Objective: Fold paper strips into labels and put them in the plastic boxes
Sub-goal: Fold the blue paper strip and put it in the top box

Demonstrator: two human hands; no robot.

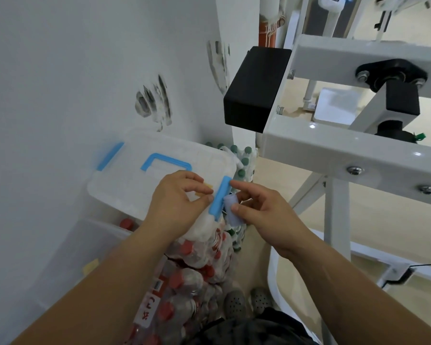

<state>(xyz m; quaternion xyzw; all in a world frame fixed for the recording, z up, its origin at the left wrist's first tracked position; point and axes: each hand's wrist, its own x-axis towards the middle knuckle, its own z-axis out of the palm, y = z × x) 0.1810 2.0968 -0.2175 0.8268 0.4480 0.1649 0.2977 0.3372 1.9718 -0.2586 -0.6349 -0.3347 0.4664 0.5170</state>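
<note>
Paper strip (207, 188) pinched in left hand (179, 202), right hand (266, 212) gripping roll (230, 212)

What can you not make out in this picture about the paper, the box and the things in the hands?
Paper strip: head view, mostly under fingers of the left hand; whether it is folded is unclear.
Pale blue object held by the right hand: the thumb and the blue latch cover part; its kind is unclear.
Plastic box contents: the cloudy lid hides them.
Red print on the bottle pack: blurred.

Left hand (177, 202), fingers pinched together, right hand (264, 212) curled, forefinger extended
</note>
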